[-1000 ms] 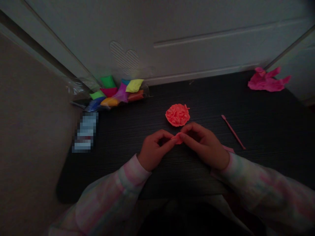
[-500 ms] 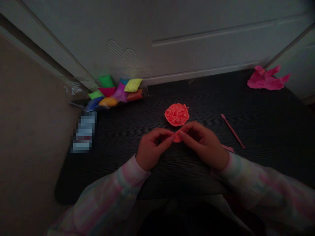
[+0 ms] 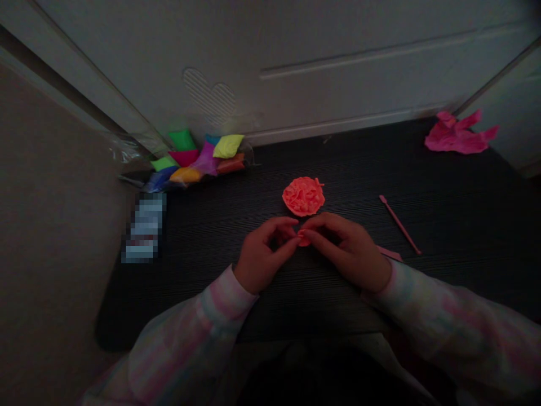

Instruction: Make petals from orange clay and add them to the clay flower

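Bright clay bags (image 3: pixel 194 160) at the far edge of the desk (image 3: pixel 203 237). Left grip (image 3: pixel 262 254) pinching a small orange bit (image 3: pixel 303 239) from one side, right grip (image 3: pixel 349 248) from the other (right grip a bit more over it), just below an orange clay round (image 3: pixel 303 196). Past that, a pink stick (image 3: pixel 399 224).

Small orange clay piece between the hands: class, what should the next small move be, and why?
Probably press the piece onto the clay disc beyond it: left hand and right hand pinch it, and the disc shows similar bits.
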`<state>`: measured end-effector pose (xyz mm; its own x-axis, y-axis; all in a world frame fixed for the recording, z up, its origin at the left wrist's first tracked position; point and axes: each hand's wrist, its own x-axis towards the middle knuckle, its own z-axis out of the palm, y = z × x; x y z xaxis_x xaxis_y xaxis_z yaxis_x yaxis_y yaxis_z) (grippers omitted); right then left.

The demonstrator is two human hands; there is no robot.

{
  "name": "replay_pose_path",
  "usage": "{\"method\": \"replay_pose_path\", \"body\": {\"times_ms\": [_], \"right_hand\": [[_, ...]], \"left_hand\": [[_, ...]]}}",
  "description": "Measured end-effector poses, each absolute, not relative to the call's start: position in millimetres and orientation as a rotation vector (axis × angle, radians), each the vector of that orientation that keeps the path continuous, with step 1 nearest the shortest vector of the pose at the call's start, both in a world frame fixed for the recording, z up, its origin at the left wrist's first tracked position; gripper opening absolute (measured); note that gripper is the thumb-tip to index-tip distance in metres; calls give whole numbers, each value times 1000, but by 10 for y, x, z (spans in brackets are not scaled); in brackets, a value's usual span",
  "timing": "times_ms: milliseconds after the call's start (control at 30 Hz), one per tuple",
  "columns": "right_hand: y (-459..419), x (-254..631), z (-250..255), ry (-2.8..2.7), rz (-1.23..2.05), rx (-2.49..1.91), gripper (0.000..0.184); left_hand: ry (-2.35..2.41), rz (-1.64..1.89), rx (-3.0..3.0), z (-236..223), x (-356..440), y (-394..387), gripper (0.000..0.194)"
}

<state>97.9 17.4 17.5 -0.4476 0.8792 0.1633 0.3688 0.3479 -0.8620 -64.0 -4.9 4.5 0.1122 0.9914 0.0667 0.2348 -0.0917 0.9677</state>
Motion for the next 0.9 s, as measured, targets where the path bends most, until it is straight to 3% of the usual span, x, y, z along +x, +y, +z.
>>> {"method": "replay_pose_path", "body": {"times_ms": [400, 900], "right_hand": [[154, 965, 157, -1910, 1122, -1134, 15], [173, 962, 198, -2034, 1079, -1194, 16]], "left_hand": [[1433, 939, 1640, 125, -639, -24, 10], [1461, 967, 1538, 110, -635, -51, 9]]}}
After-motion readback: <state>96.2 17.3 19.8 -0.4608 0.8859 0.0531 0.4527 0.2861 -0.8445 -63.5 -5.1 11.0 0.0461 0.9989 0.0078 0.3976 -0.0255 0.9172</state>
